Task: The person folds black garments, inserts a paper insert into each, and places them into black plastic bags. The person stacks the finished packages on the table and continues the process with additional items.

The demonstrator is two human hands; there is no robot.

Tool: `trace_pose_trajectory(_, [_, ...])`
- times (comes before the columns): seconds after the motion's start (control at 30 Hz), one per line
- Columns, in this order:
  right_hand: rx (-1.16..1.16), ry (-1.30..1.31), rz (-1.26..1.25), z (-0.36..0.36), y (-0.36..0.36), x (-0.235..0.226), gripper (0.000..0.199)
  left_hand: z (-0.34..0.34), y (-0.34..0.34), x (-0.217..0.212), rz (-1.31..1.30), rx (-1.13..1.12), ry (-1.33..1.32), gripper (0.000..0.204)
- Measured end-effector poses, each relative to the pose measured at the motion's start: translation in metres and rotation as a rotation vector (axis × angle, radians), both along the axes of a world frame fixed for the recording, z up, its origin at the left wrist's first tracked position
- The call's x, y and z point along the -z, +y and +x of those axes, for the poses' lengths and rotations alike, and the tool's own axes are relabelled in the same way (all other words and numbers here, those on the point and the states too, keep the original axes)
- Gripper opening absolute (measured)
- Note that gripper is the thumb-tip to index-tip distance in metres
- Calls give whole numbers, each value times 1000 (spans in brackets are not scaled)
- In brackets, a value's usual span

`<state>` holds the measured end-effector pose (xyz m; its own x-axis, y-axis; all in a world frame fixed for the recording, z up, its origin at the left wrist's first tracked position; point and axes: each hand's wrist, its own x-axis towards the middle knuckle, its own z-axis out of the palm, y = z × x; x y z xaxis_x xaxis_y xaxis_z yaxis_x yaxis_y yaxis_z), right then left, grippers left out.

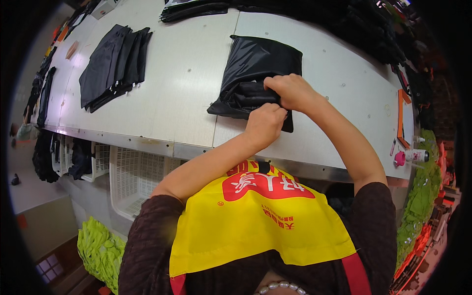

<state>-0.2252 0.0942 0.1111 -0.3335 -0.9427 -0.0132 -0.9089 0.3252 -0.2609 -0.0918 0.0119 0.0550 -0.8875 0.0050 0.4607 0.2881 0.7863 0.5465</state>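
Observation:
A shiny black fabric bag, squarish and pillow-like, lies on the white table in front of me. Along its near side the cloth is bunched into folds around what looks like its opening. My left hand is closed on the near edge of this cloth, knuckles up. Just beyond it and to the right, my right hand pinches the same bunched fabric. The two hands almost touch. My fingertips are partly hidden by the hands and folds, and a corner of the bag hangs toward me below them.
Flat black fabric pieces overlap in a stack at the left. More black cloth lies along the far edge. An orange-edged box and a pink-capped bottle stand at the right. White plastic baskets sit below the table.

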Motion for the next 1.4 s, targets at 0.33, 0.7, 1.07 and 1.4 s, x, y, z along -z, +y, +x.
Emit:
trace_pose_trajectory(0.33, [243, -889, -205, 0, 57, -6, 60, 15, -14, 7, -42, 115, -69, 10])
trace_pose_trajectory(0.7, [-52, -273, -14, -6, 20, 12, 32, 2, -20, 10, 96, 108, 81, 12])
trace_pose_trajectory(1.07, [-8, -464, -91, -3, 11, 39, 59, 13, -31, 20, -85, 88, 89, 9])
trace_pose_trajectory(1.4, [73, -49, -150, 29, -5, 57, 29, 9, -35, 22, -11, 177, 109, 10])
